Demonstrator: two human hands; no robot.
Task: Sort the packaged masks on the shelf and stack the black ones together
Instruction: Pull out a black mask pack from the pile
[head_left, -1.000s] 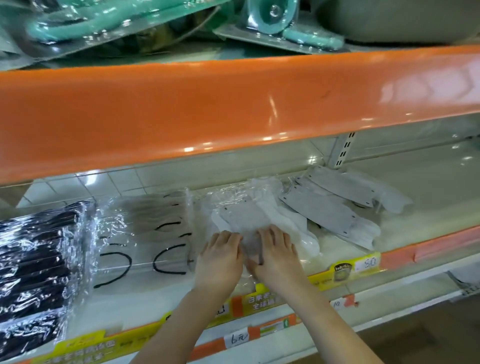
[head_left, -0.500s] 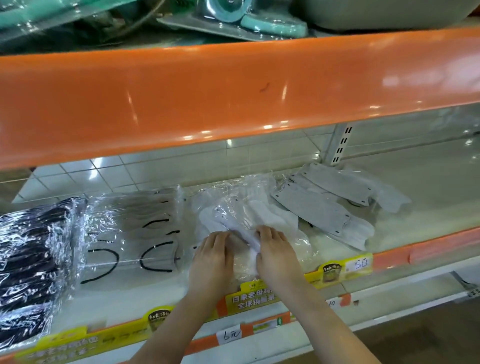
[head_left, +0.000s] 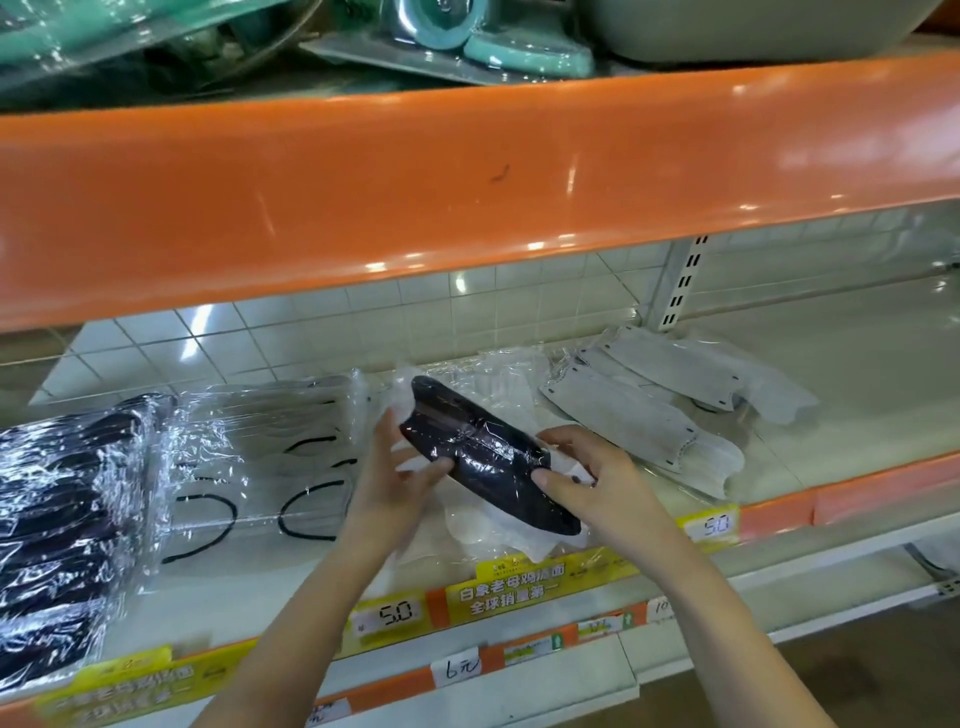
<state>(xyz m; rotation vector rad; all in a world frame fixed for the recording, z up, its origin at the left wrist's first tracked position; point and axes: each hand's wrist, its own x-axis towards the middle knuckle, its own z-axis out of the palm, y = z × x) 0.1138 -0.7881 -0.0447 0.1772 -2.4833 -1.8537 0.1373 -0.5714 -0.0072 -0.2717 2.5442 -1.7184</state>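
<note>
Both hands hold one wrapped black mask above the shelf's middle pile.

The black mask (head_left: 488, 457) in clear wrap lies slanted between the hands, over a heap of white masks (head_left: 498, 530) on the shelf (head_left: 857, 364). The left hand (head_left: 389, 483) grips its upper left end, thumb curled onto the front; the right hand (head_left: 592, 478) pinches its lower right part with thumb and bent fingers. A stack of black masks (head_left: 57, 525) sits at the far left, touching a clear pack with black ear loops (head_left: 260, 457) beside it. Grey masks (head_left: 639, 421) lie to the right. Yellow price tags (head_left: 540, 582) run along the orange shelf edge (head_left: 831, 504).
</note>
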